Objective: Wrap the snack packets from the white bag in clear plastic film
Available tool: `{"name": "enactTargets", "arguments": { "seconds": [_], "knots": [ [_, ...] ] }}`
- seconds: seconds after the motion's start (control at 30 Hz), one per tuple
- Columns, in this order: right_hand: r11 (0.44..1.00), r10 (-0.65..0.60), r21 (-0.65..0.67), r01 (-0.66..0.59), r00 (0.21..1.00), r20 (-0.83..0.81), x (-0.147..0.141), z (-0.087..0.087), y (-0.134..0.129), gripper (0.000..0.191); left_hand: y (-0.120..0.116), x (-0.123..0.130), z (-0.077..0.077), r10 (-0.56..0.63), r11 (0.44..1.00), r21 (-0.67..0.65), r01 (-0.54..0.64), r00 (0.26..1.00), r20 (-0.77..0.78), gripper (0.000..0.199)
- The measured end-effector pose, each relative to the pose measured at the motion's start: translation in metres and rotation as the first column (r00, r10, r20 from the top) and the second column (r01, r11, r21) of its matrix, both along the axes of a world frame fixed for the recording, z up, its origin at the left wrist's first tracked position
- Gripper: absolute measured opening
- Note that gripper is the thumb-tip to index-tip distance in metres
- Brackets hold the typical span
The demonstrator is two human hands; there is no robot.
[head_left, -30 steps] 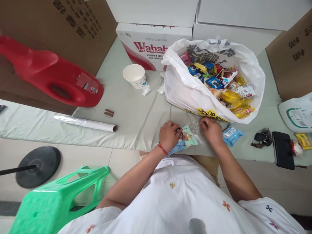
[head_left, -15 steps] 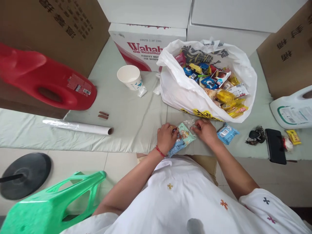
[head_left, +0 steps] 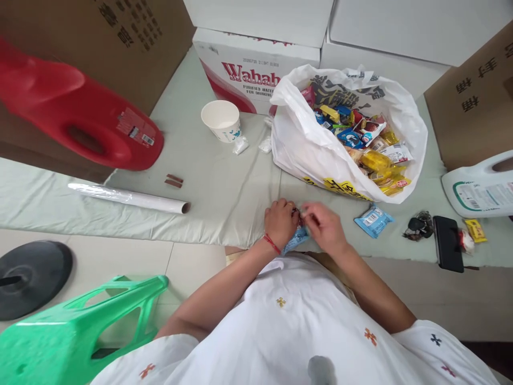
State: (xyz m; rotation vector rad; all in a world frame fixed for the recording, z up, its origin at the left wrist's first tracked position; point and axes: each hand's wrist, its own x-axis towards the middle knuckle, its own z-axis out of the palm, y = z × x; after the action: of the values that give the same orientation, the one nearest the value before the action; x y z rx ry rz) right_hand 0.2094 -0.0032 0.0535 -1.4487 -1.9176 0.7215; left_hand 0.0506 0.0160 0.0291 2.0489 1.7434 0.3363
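Observation:
At the table's front edge, my left hand (head_left: pixel 280 222) has its fingers curled over a small snack packet (head_left: pixel 295 240). Only a blue part of the packet shows below the hands. A dark, crinkled bit sticks out at the left fingertips. My right hand (head_left: pixel 325 225), slightly blurred, is pinched close against the left fingertips; what lies between its fingers is hidden. To the right of that hand lies another blue snack packet (head_left: pixel 374 220). Behind both hands stands a white plastic bag (head_left: pixel 296 144) full of wrapped snacks (head_left: pixel 360 133).
A paper cup (head_left: pixel 220 122) stands beside small white packets (head_left: pixel 241 145). At left are a cardboard-cored roll (head_left: pixel 128 198), brown strips (head_left: pixel 174 181) and a red jug (head_left: pixel 80 117). Keys (head_left: pixel 419 225), a phone (head_left: pixel 448 243) and a white jug (head_left: pixel 479 184) are at right. A green stool (head_left: pixel 60 331) stands below.
My right hand has moved left from the packet's clear end to the left fingertips. It now covers the packet's light green printed part. The camera view has shifted slightly.

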Motion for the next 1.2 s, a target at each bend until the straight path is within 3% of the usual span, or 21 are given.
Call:
{"name": "enactTargets", "arguments": {
  "seconds": [0.07, 0.17, 0.27, 0.33, 0.4, 0.47, 0.57, 0.67, 0.77, 0.8, 0.87, 0.93, 1.0, 1.1, 1.2],
  "knots": [
    [0.996, 0.089, -0.009, -0.088, 0.995, 0.046, -0.017, -0.002, -0.014, 0.028, -0.001, -0.001, -0.004, 0.014, 1.000, 0.014, -0.014, 0.999, 0.030, 0.013],
    [0.998, 0.058, 0.025, -0.062, 0.988, 0.141, -0.033, -0.016, -0.034, 0.035, 0.003, -0.006, -0.016, 0.043, 0.999, 0.018, -0.048, 0.975, 0.217, 0.016],
    [0.994, 0.058, 0.070, -0.081, 0.957, 0.283, -0.038, -0.028, -0.048, 0.052, 0.010, -0.022, -0.026, 0.112, 0.993, -0.040, -0.108, 0.833, 0.542, 0.027],
    [0.992, 0.071, 0.067, -0.103, 0.928, 0.365, -0.038, -0.032, -0.053, 0.066, 0.010, -0.039, -0.027, 0.193, 0.979, -0.074, -0.190, 0.741, 0.644, 0.031],
    [0.992, 0.085, 0.046, -0.113, 0.910, 0.407, -0.038, -0.033, -0.056, 0.072, 0.002, -0.057, -0.023, 0.259, 0.956, -0.049, -0.288, 0.760, 0.596, 0.032],
    [0.994, 0.083, 0.036, -0.108, 0.905, 0.417, -0.038, -0.034, -0.057, 0.072, -0.012, -0.073, -0.018, 0.279, 0.947, 0.022, -0.320, 0.856, 0.435, 0.036],
    [0.994, 0.076, 0.036, -0.099, 0.914, 0.399, -0.038, -0.036, -0.056, 0.071, -0.038, -0.083, -0.009, 0.170, 0.983, 0.042, -0.181, 0.967, 0.190, 0.043],
    [0.994, 0.080, 0.041, -0.102, 0.926, 0.368, -0.036, -0.038, -0.055, 0.074, -0.054, -0.083, 0.000, 0.076, 0.997, -0.018, -0.074, 0.969, 0.237, 0.039],
    [0.992, 0.094, 0.044, -0.115, 0.936, 0.340, -0.032, -0.037, -0.054, 0.077, -0.061, -0.084, 0.008, 0.186, 0.976, -0.181, -0.118, 0.885, 0.426, 0.032],
    [0.992, 0.101, 0.042, -0.122, 0.937, 0.335, -0.031, -0.037, -0.054, 0.076, -0.061, -0.084, 0.010, 0.263, 0.945, -0.301, -0.126, 0.838, 0.477, 0.032],
    [0.990, 0.115, 0.039, -0.135, 0.935, 0.335, -0.030, -0.036, -0.054, 0.072, -0.060, -0.082, 0.014, 0.439, 0.828, -0.553, -0.096, 0.724, 0.532, 0.035],
    [0.991, 0.106, 0.042, -0.128, 0.932, 0.345, -0.031, -0.036, -0.054, 0.068, -0.054, -0.073, 0.016, 0.537, 0.751, -0.658, -0.055, 0.631, 0.560, 0.037],
    [0.994, 0.074, 0.048, -0.096, 0.935, 0.346, -0.033, -0.036, -0.054, 0.063, -0.046, -0.058, 0.017, 0.503, 0.803, -0.588, -0.098, 0.642, 0.579, 0.036],
    [0.997, 0.019, 0.060, -0.039, 0.950, 0.311, -0.037, -0.035, -0.054, 0.057, -0.038, -0.035, 0.018, 0.357, 0.916, -0.348, -0.200, 0.802, 0.479, 0.034],
    [0.998, 0.008, 0.052, -0.022, 0.966, 0.260, -0.036, -0.033, -0.052, 0.054, -0.044, -0.026, 0.017, 0.182, 0.983, -0.121, -0.142, 0.862, 0.473, 0.030]
  ]
}}
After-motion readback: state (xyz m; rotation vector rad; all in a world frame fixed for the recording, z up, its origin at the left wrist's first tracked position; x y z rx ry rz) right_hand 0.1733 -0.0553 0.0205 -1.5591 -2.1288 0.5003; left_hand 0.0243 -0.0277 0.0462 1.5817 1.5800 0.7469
